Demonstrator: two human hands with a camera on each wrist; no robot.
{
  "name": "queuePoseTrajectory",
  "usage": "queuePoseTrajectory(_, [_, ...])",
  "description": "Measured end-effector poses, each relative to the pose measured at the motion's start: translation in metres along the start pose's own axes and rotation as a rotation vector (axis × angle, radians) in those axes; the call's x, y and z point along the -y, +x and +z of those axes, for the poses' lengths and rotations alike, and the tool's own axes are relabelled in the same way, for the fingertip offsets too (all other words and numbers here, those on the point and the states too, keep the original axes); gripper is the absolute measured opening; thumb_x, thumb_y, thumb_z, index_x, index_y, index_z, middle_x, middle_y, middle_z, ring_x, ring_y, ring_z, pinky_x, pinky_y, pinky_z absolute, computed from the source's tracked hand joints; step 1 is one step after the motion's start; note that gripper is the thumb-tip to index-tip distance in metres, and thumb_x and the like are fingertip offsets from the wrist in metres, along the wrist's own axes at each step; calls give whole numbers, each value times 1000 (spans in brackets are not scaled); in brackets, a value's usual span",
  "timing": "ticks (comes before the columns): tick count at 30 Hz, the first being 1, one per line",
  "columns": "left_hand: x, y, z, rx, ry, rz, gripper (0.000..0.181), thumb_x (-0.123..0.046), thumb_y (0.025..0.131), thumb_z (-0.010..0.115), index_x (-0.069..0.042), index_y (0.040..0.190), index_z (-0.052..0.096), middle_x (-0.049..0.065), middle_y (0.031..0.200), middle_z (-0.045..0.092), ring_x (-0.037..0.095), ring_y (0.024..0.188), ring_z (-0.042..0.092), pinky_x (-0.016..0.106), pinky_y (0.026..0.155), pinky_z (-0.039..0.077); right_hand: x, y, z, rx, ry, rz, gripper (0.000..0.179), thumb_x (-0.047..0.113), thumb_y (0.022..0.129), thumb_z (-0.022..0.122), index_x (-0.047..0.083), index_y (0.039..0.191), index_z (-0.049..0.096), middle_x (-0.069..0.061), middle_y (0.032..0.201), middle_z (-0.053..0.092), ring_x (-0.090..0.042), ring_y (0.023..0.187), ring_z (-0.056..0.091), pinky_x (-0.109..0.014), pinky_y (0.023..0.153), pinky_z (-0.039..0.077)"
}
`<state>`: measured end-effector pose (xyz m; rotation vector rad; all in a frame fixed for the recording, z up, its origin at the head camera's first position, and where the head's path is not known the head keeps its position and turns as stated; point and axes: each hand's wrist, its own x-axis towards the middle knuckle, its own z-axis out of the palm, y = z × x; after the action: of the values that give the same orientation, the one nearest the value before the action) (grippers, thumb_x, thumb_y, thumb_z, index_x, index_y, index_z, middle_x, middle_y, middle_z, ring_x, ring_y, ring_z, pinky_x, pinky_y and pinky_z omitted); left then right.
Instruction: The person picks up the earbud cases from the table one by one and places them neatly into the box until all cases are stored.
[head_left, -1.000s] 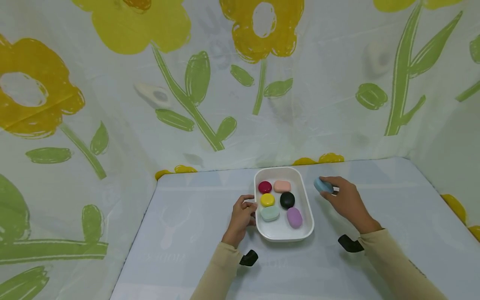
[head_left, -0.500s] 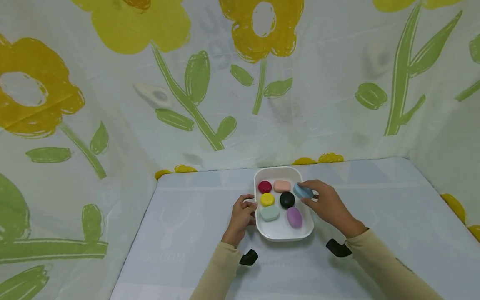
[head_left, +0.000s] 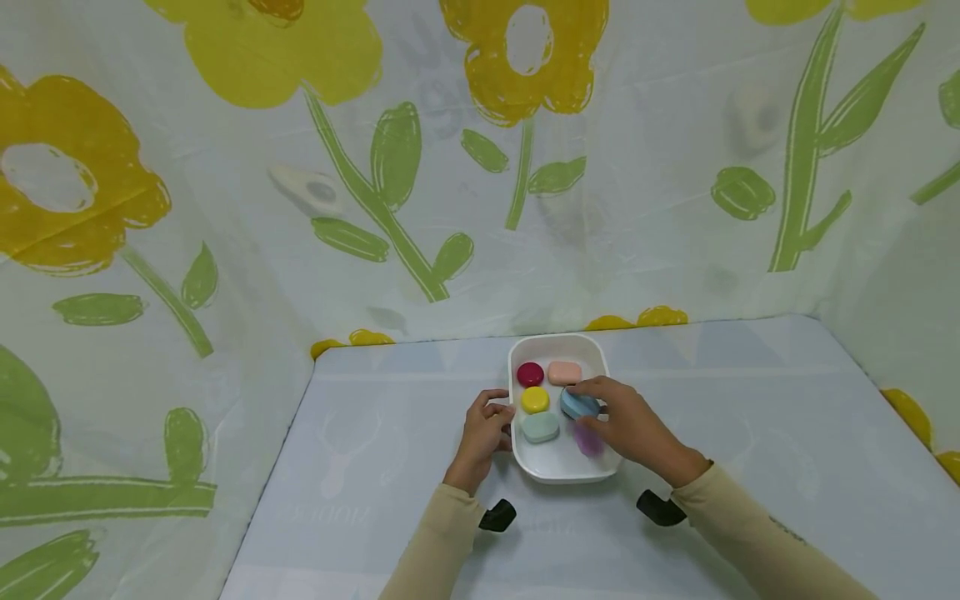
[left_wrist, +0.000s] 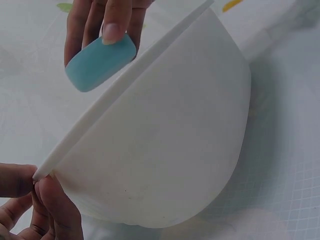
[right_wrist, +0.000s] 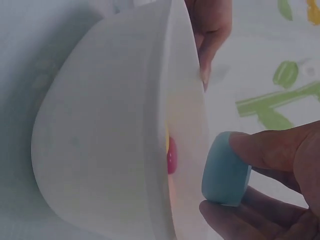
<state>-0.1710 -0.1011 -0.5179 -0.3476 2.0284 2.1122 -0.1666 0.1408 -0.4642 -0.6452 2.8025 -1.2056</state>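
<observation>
A white plastic tub (head_left: 551, 462) stands on the table, holding several bars of soap. My left hand (head_left: 482, 435) pinches its left rim between thumb and fingers, which the left wrist view shows closely. Over the tub, my right hand (head_left: 633, 423) grips a light blue soap bar (head_left: 578, 405) by its edges; both wrist views show this bar above the rim. Inside lie a red soap (head_left: 530, 374), a pink soap (head_left: 565, 372), a yellow soap (head_left: 535, 400) and a pale green soap (head_left: 540, 427). A purple soap (head_left: 588, 442) is partly covered by the right hand, and the black one is hidden.
The pale table (head_left: 360, 500) extends around the tub on all sides. A white curtain with printed flowers (head_left: 652, 250) hangs behind it and at both sides. Each wrist carries a black mount, such as the left mount (head_left: 498, 516).
My right hand has moved left with the blue soap, from beside the tub to over its inside, where it now covers the black soap. The left hand stays at the rim.
</observation>
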Motion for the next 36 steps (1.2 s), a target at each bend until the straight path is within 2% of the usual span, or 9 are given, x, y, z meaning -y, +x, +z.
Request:
queuePoseTrajectory(7, [-1, -3, 0, 12, -8, 24, 35, -11, 106, 61, -4, 140, 55, 18, 110, 66, 13, 70, 59, 21, 51, 53, 3, -1, 8, 62, 11, -58, 50, -9, 85, 83, -1, 132, 70, -17, 130, 68, -37, 117, 67, -48, 89, 63])
queuePoseTrajectory(15, [-1, -3, 0, 20, -15, 27, 34, -9, 107, 60, -4, 140, 55, 23, 114, 65, 13, 70, 58, 21, 51, 53, 7, -2, 14, 120, -8, -109, 46, -5, 84, 85, 0, 128, 70, -12, 126, 72, -33, 114, 67, -47, 92, 62])
queuePoseTrajectory(20, [-2, -3, 0, 21, -19, 26, 33, -9, 107, 60, -3, 139, 55, 20, 110, 66, 13, 70, 58, 21, 51, 53, 7, -2, 18, 157, -18, -130, 45, -4, 84, 86, 1, 126, 72, -12, 126, 73, -31, 112, 68, -46, 92, 62])
queuePoseTrajectory(27, [0, -3, -1, 27, -18, 30, 33, -9, 107, 60, -3, 139, 55, 18, 108, 66, 13, 69, 58, 21, 50, 53, 4, -4, 22, 209, -6, -168, 44, -3, 84, 86, 2, 125, 73, -8, 123, 73, -27, 111, 67, -50, 100, 58])
queuePoseTrajectory(30, [0, -3, -1, 29, -17, 33, 33, -9, 107, 60, -3, 140, 55, 20, 109, 66, 13, 69, 58, 21, 50, 53, 2, -4, 24, 218, -16, -205, 43, -4, 84, 86, 1, 125, 73, -8, 123, 73, -26, 111, 67, -47, 100, 58])
queuePoseTrajectory(36, [-2, -3, -1, 29, -18, 38, 34, -10, 107, 60, -4, 140, 55, 17, 108, 66, 12, 69, 57, 21, 51, 53, 3, -5, 26, 242, -40, -223, 44, -1, 84, 87, 3, 126, 74, -7, 125, 72, -26, 113, 68, -45, 99, 58])
